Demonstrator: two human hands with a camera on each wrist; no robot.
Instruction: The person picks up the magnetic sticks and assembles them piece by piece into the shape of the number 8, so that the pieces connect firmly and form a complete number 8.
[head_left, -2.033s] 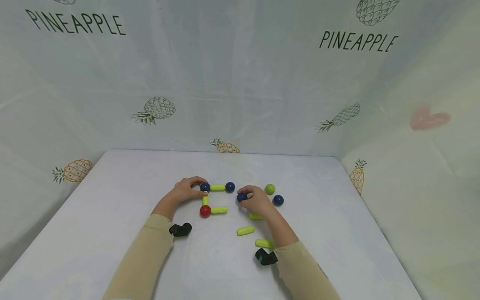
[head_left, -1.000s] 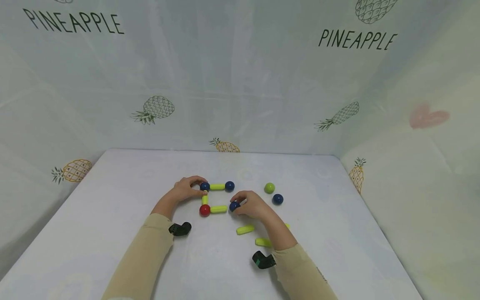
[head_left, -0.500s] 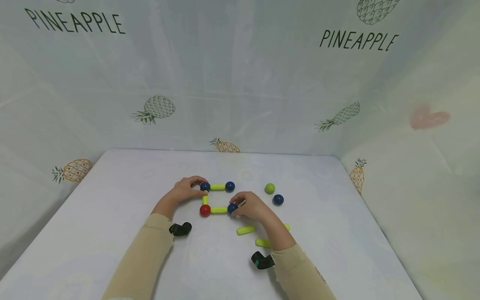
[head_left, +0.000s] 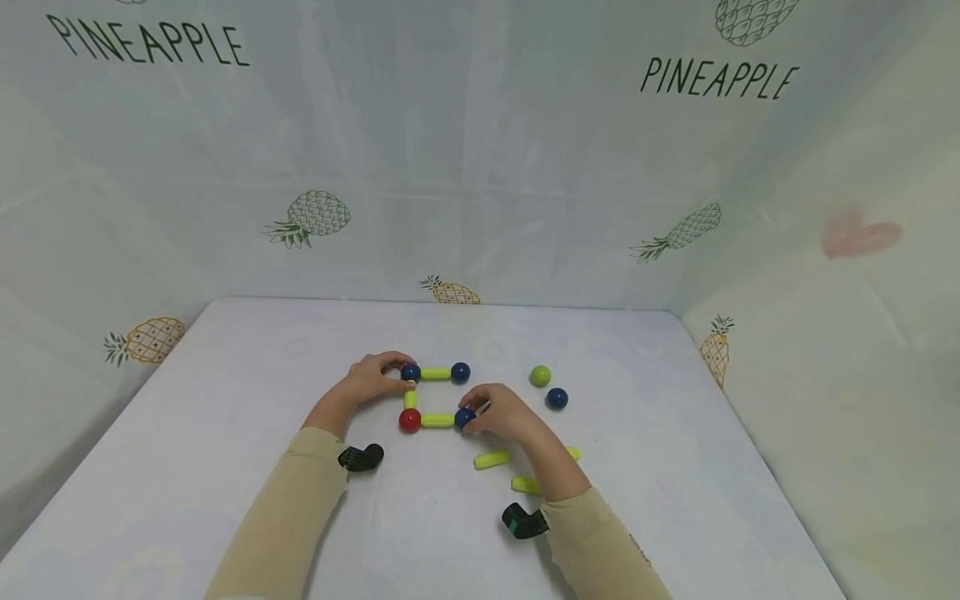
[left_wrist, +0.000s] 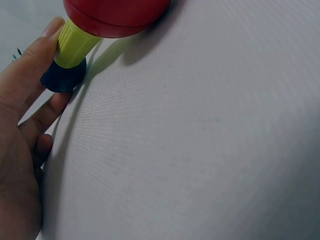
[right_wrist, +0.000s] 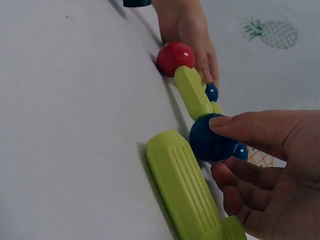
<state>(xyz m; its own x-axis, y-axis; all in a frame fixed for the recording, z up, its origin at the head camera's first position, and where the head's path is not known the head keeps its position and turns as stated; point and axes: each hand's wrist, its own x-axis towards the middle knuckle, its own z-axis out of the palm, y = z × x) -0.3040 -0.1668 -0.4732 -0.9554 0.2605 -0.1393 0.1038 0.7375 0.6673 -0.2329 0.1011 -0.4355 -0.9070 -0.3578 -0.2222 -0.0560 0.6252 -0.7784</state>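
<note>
My left hand pinches the blue ball at the far left corner of a C-shaped chain of balls and yellow-green rods. One rod joins that ball to another blue ball on its right. A short rod runs from the held corner toward me to a red ball. From the red ball a ribbed rod leads right to a blue ball, which my right hand pinches between thumb and fingers. Ball and rod end meet there.
Right of the chain lie a loose green ball and a blue ball. Loose yellow-green rods, one left of my right forearm and others partly behind it, lie on the white table. A pineapple-print cloth stands behind.
My right hand has carried its blue ball left and toward me, up to the free end of the red ball's rod. My left hand has stayed on its corner ball.
</note>
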